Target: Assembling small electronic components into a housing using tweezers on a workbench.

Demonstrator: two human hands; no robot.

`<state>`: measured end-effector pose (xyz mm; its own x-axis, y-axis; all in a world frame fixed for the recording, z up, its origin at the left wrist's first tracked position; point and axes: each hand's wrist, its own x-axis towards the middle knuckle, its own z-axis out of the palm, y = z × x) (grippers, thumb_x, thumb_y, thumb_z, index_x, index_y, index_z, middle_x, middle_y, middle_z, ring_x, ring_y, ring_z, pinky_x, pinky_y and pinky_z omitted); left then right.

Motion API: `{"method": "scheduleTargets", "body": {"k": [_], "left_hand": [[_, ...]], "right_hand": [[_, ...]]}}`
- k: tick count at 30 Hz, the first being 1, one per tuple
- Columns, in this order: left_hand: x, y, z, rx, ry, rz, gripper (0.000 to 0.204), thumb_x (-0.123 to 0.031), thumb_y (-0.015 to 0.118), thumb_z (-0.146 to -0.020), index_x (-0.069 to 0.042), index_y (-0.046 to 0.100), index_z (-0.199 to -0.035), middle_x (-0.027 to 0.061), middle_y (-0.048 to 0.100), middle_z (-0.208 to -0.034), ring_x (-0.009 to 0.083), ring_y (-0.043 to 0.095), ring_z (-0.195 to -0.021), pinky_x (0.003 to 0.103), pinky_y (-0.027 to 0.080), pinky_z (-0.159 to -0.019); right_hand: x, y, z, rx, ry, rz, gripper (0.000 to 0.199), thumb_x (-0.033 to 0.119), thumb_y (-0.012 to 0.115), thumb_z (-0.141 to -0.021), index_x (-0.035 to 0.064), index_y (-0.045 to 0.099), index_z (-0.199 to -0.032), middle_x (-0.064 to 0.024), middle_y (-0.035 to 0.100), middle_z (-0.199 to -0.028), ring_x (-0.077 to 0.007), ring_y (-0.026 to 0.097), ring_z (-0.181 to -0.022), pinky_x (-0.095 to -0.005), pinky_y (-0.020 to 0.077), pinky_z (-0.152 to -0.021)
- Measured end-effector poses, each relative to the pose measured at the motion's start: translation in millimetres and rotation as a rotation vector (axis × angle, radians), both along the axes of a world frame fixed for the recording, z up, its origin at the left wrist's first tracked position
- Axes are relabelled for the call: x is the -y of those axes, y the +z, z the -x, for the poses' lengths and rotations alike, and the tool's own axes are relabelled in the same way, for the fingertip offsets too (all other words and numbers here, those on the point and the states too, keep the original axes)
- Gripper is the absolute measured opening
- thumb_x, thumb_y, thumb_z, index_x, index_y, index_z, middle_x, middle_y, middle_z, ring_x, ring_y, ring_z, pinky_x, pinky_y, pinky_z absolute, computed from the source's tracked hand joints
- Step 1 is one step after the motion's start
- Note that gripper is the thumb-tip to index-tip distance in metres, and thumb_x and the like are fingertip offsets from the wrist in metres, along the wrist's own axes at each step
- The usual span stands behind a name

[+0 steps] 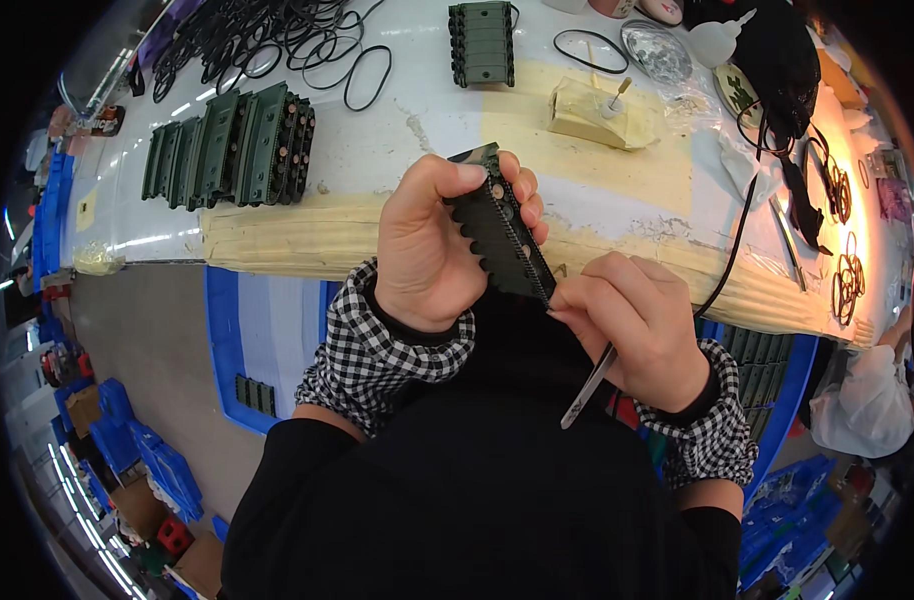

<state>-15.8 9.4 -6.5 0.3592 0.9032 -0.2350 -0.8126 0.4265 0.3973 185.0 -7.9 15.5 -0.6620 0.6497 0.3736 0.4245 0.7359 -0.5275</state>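
Note:
Over the table's front edge, my left hand (432, 235) is closed round a dark green ribbed plastic part (499, 235), held tilted with its upper end under the thumb. Along the part's narrow side run a black beaded-looking edge and several copper-coloured round spots. My right hand (632, 320) has thumb and forefinger pinched at the part's lower end; what lies between those fingertips is too small to make out. Metal tweezers (589, 388) are tucked in the same hand, their broad end pointing down toward me.
Similar green parts (227, 148) stand in a row at left, and another green part (481, 45) lies farther back. Black rubber loops (267, 40) are heaped at the far left. A taped block (602, 112) holds a small stick. Blue trays (222, 345) sit below the table.

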Motion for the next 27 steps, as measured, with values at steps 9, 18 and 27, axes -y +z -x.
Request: {"method": "scheduleTargets", "body": {"k": [9, 18, 27], "left_hand": [[-3, -4, -5, 0.003, 0.006, 0.006, 0.025, -0.026, 0.054, -0.082, -0.004, 0.054, -0.094, 0.0079, 0.049, -0.091, 0.0202, 0.051, -0.083, 0.037, 0.049, -0.079], [-8, 1, -4, 0.194, 0.018, 0.070, 0.022, -0.023, 0.056, -0.082, -0.005, 0.055, -0.095, 0.0065, 0.050, -0.092, 0.0192, 0.051, -0.085, 0.036, 0.049, -0.082], [-7, 0, -1, 0.246, 0.057, 0.053, 0.022, -0.023, 0.057, -0.083, -0.006, 0.055, -0.096, 0.0052, 0.051, -0.093, 0.0183, 0.052, -0.088, 0.035, 0.049, -0.085]], "right_hand": [[12, -16, -3, -0.029, -0.124, -0.198, 0.021, 0.010, 0.073, -0.071, 0.0066, 0.064, -0.089, -0.0015, 0.054, -0.075, -0.0168, 0.053, -0.056, -0.0279, 0.0424, -0.051], [12, -23, 6, -0.291, -0.221, -0.152, 0.029, 0.001, 0.079, -0.061, 0.0063, 0.069, -0.087, -0.0017, 0.053, -0.069, -0.0169, 0.052, -0.053, -0.0288, 0.0415, -0.047], [16, -27, 17, -0.538, -0.279, 0.121, 0.025, -0.002, 0.081, -0.065, 0.0056, 0.071, -0.087, -0.0024, 0.057, -0.071, -0.0134, 0.054, -0.056, -0.0243, 0.0412, -0.048]]}}
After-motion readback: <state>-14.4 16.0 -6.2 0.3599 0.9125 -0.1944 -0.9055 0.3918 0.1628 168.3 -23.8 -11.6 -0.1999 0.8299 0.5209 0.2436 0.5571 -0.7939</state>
